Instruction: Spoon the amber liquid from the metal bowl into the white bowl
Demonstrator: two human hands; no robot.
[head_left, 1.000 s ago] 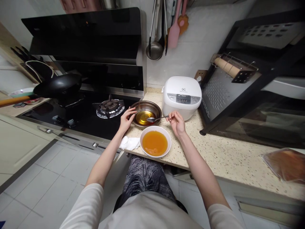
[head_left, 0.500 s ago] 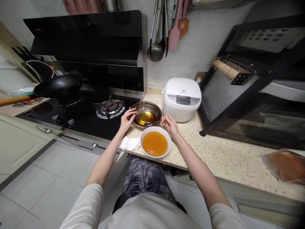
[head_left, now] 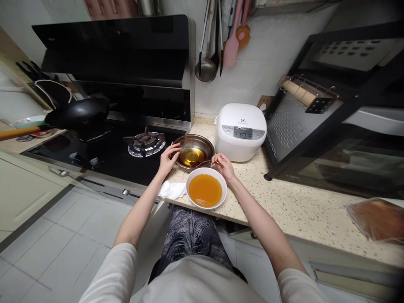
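My left hand [head_left: 169, 158] grips the left rim of a shiny metal bowl [head_left: 205, 140] that has clear golden liquid in its bottom. The fingers reach over the rim, and the thumb is at the near side. My right hand [head_left: 223, 164] pinches the handle of a small spoon [head_left: 206, 161] at the bowl's right edge. The spoon's head lies low inside the metal bowl, at the liquid. Directly in front stands a white bowl [head_left: 188, 198] of cloudy orange liquid, close to the counter's edge and just below my right hand.
A crumpled white cloth [head_left: 172, 190] lies left of the white bowl. The white rice cooker [head_left: 241, 132] stands behind my right hand. To the left is the gas burner [head_left: 146, 143], with a black wok [head_left: 78, 112] farther over. A plastic-wrapped brown packet [head_left: 377, 219] lies far right.
My right hand has shifted slightly left with the spoon, and the spoon's head has dipped into the golden liquid. My left hand and both bowls stay in place.
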